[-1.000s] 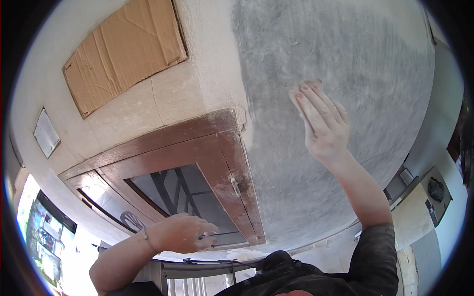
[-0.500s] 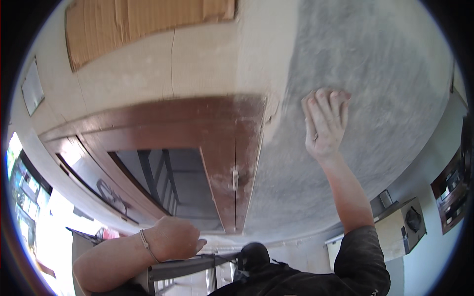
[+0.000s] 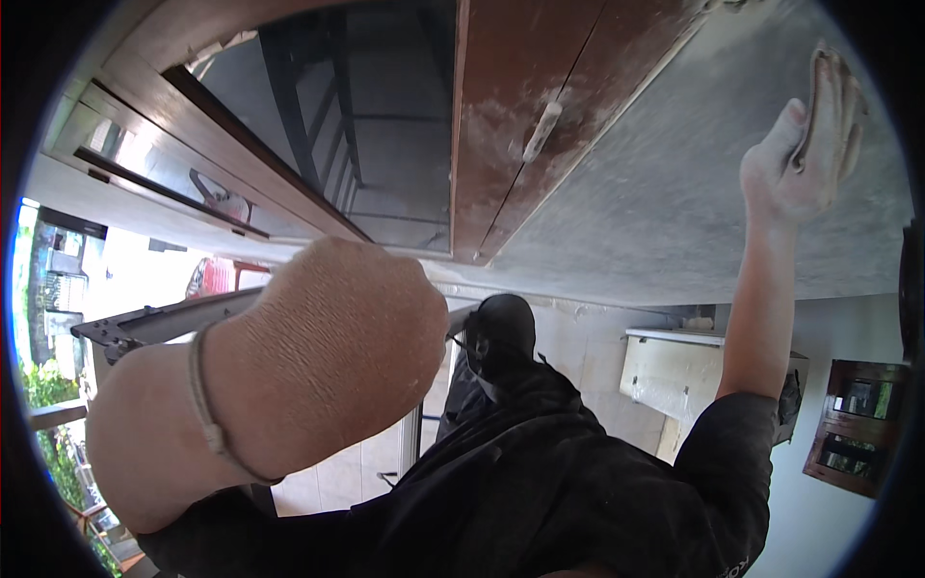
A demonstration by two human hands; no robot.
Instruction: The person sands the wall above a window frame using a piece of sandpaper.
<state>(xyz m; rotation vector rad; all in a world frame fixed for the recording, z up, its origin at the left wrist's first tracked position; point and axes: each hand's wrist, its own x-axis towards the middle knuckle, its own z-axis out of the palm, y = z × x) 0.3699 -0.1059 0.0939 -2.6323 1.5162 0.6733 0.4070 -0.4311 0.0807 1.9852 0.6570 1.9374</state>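
My right hand, pale with dust, is raised at the far right against the grey wall. Its long fingers lie straight and close together, pressing what looks like a thin sheet of sandpaper to the surface. The thumb stands a little apart. Large and near, my left hand is bent over at the wrist, a thin cord bracelet behind it. Its fingers curl under, out of sight, so anything inside is hidden. It is before the brown wooden window frame and the metal ladder.
A white latch sits on the dusty frame beside dark glass. Below is a tiled floor, with my shoe above it. A pale cabinet stands at right. Bright daylight and greenery show at left.
The view has tilted down and come nearer the window. My right hand has turned edge-on and moved to the right along the wall. My left hand appears much larger and closer.
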